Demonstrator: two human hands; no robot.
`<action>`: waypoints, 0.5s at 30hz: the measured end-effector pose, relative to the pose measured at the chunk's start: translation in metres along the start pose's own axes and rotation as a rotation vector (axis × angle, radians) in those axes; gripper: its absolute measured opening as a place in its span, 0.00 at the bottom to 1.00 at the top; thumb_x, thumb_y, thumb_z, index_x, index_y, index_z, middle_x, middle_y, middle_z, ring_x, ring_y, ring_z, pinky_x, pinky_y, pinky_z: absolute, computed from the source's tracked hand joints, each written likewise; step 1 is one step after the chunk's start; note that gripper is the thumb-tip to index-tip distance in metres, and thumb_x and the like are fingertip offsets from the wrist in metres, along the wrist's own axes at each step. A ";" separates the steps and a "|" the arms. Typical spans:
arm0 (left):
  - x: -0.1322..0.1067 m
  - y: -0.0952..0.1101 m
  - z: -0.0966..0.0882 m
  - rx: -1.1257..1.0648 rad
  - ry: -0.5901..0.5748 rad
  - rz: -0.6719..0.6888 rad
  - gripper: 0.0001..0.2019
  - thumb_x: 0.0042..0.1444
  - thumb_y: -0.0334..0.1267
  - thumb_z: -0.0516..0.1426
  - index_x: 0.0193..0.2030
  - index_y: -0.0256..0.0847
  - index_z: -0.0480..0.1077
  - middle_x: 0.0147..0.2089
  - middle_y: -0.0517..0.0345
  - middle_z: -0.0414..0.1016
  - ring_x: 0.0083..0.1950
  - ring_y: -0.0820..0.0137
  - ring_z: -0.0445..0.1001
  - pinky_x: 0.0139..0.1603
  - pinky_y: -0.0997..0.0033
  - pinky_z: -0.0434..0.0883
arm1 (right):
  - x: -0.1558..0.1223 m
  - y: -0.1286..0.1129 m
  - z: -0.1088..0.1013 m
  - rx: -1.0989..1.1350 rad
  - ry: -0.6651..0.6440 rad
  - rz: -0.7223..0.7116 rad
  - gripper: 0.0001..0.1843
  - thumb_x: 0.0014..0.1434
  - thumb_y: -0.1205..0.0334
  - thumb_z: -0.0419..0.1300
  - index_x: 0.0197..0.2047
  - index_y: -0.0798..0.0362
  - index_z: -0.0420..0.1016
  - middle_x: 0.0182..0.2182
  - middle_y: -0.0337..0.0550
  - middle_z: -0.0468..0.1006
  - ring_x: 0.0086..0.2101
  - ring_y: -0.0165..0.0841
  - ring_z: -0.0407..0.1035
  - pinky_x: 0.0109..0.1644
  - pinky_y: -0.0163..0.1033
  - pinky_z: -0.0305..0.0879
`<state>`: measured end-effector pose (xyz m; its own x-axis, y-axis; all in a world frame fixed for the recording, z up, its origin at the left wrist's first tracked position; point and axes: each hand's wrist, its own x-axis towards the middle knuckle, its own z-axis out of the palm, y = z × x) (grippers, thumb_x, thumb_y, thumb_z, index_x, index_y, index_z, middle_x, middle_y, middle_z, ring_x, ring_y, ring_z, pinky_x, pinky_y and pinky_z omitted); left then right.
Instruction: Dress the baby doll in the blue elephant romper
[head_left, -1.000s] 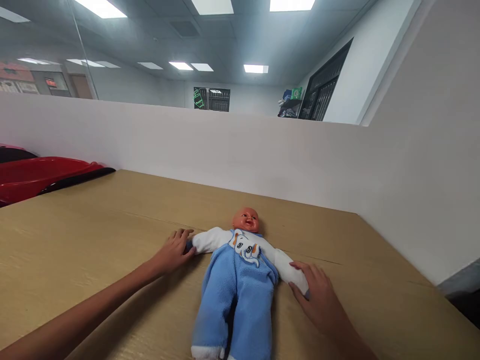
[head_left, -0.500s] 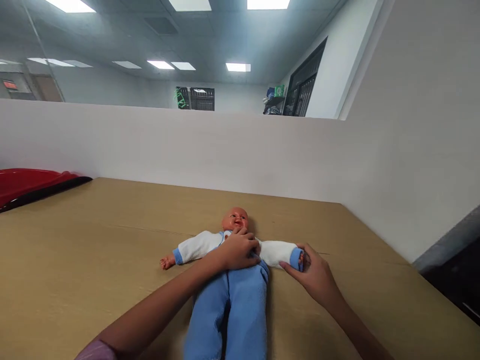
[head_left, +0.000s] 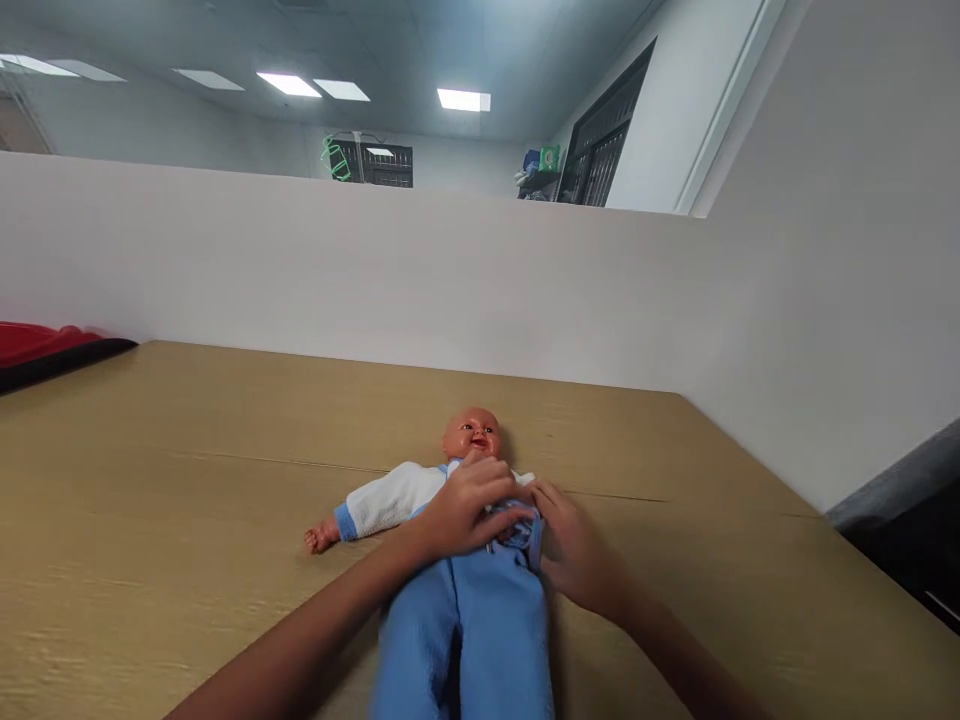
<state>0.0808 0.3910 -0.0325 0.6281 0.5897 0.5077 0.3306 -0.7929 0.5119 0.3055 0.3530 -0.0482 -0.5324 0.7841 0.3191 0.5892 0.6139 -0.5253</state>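
A baby doll [head_left: 472, 437] lies on its back on the wooden table [head_left: 187, 500], head towards the white partition. It wears a white top and light blue fleece overalls [head_left: 472, 630]. My left hand [head_left: 471, 505] rests on the doll's chest, fingers curled and pinching the overalls' bib. My right hand [head_left: 571, 545] lies beside it on the doll's far side, fingers closed on the blue fabric and covering that arm. The doll's other arm [head_left: 367, 510] sticks out to the left, bare hand on the table.
A white partition [head_left: 375, 280] runs along the back of the table and joins a white wall at the right. A red and black object [head_left: 45, 350] lies at the far left edge. The table's right edge drops off at the lower right.
My left hand went from the doll's outstretched arm to its chest. My right hand moved from the other sleeve's cuff inward to the chest, next to the left hand.
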 end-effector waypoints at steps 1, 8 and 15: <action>0.005 -0.001 -0.002 -0.098 0.047 -0.065 0.22 0.71 0.58 0.54 0.47 0.41 0.78 0.43 0.48 0.80 0.48 0.59 0.76 0.55 0.58 0.68 | -0.004 0.000 -0.003 0.080 -0.019 0.015 0.22 0.60 0.64 0.59 0.58 0.49 0.74 0.60 0.53 0.75 0.61 0.47 0.68 0.65 0.51 0.68; 0.017 -0.019 0.008 -0.184 -0.085 -0.252 0.16 0.67 0.52 0.59 0.44 0.40 0.74 0.44 0.53 0.79 0.45 0.63 0.75 0.48 0.65 0.72 | -0.023 0.009 0.021 1.016 0.237 0.431 0.18 0.62 0.43 0.64 0.46 0.48 0.75 0.48 0.48 0.81 0.53 0.45 0.76 0.63 0.52 0.71; 0.012 -0.015 0.022 0.090 -0.088 -0.228 0.07 0.68 0.43 0.58 0.45 0.43 0.72 0.45 0.51 0.79 0.51 0.57 0.75 0.54 0.59 0.70 | -0.016 0.041 0.044 0.983 0.525 0.662 0.28 0.44 0.38 0.76 0.34 0.47 0.70 0.29 0.35 0.76 0.31 0.35 0.70 0.36 0.39 0.69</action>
<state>0.0982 0.4066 -0.0493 0.5877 0.7421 0.3225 0.5293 -0.6540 0.5404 0.3117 0.3621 -0.1094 0.1194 0.9904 -0.0702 -0.1623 -0.0503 -0.9855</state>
